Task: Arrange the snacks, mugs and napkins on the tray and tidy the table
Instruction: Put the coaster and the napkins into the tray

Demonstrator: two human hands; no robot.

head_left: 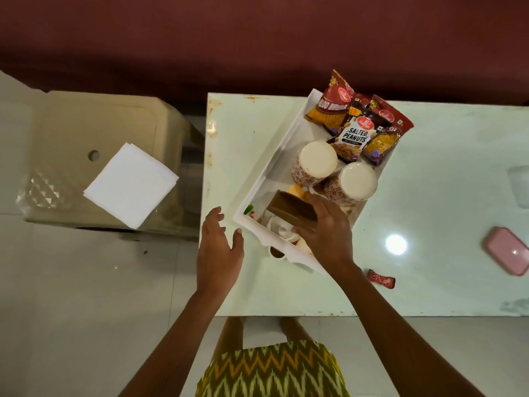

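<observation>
Pale green and glossy, the surface [429, 196] carries one white tray [259, 193], set askew with its long axis running from near me on the left to the far right. At its far end lie three snack packets [355, 133], overlapping, tops pointing away from me. Midway stand two patterned mugs [317, 163], side by side and touching. At the near end my right hand [326, 230] grips one brown box [292, 209], fingers curled over it. My left hand [219, 245] hovers just beside the tray's near corner, fingers spread wide, holding nothing. One stack of white napkins [131, 184] sits well apart on a beige stool [100, 127] to the left. One small red wrapper [380, 279] and one pink case [506, 253] lie to the right.
</observation>
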